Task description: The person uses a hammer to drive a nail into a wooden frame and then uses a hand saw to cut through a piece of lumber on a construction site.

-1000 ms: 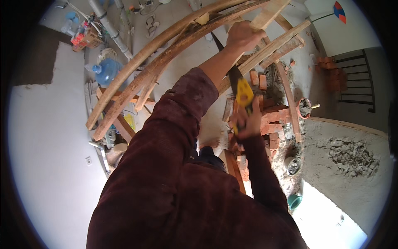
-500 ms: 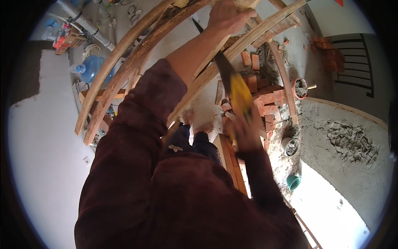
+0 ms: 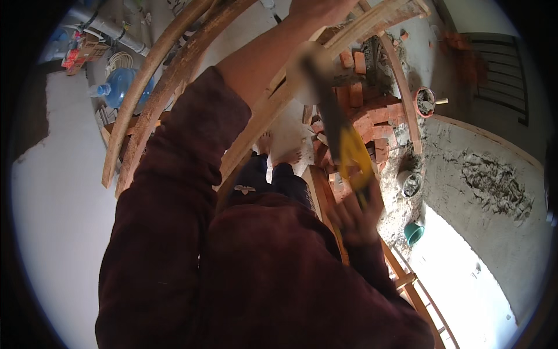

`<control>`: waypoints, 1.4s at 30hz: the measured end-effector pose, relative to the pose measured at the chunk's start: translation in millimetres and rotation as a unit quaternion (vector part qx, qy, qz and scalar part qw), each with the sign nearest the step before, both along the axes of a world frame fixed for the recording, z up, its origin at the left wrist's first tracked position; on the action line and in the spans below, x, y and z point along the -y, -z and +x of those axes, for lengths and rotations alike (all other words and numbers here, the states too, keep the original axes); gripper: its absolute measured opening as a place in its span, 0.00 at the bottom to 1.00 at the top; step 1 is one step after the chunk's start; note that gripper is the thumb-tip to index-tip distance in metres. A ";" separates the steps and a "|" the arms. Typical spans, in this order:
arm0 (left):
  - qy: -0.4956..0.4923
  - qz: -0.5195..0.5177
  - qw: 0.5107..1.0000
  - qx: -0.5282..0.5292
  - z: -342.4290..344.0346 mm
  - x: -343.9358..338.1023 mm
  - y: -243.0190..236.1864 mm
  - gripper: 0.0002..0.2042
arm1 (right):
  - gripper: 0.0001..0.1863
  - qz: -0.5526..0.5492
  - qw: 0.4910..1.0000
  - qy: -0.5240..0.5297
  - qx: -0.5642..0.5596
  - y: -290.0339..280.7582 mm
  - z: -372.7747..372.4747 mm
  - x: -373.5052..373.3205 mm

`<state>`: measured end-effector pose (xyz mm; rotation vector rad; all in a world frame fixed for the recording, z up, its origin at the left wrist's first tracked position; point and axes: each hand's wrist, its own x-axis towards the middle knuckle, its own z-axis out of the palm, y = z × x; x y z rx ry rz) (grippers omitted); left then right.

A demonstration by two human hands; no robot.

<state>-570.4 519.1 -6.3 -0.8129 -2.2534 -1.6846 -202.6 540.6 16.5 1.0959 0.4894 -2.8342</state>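
Note:
My right hand [image 3: 360, 216] is closed round the yellow and black handle of a handsaw [image 3: 353, 152]. Its dark blade points up and away from me, smeared by motion toward the tip. The blade overlaps a long pale wooden beam [image 3: 258, 123] that slants across the view; whether its teeth touch the wood cannot be made out. At the top edge, my left hand [image 3: 321, 8] bears on the timber with its fingers closed over it, partly cut off by the frame. My left forearm crosses above the beam.
Curved wooden strips [image 3: 152, 78] arch on the left, near a blue water jug [image 3: 121, 87]. Stacked red bricks [image 3: 378, 123] lie right of the saw. Beyond are a mortar bucket [image 3: 425, 102], a green bucket [image 3: 413, 233] and a dark metal railing [image 3: 500, 75]. My bare feet stand below.
The saw and my right hand have come back toward me and slightly right. My left hand sits higher in the picture, as the whole view has shifted a little.

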 end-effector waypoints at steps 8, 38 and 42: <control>0.050 -0.040 0.989 0.137 8.0 -0.7 -16.7 0.20 | 0.21 0.031 0.999 0.003 0.012 4.3 -64.6 14.9; -0.024 -0.075 0.991 0.108 9.6 -8.4 -15.0 0.25 | 0.25 0.016 0.992 0.020 -0.121 59.7 -131.4 13.2; 0.028 -0.123 0.989 0.076 -5.7 1.0 -13.6 0.22 | 0.25 0.036 0.994 0.001 -0.104 53.8 -137.9 18.0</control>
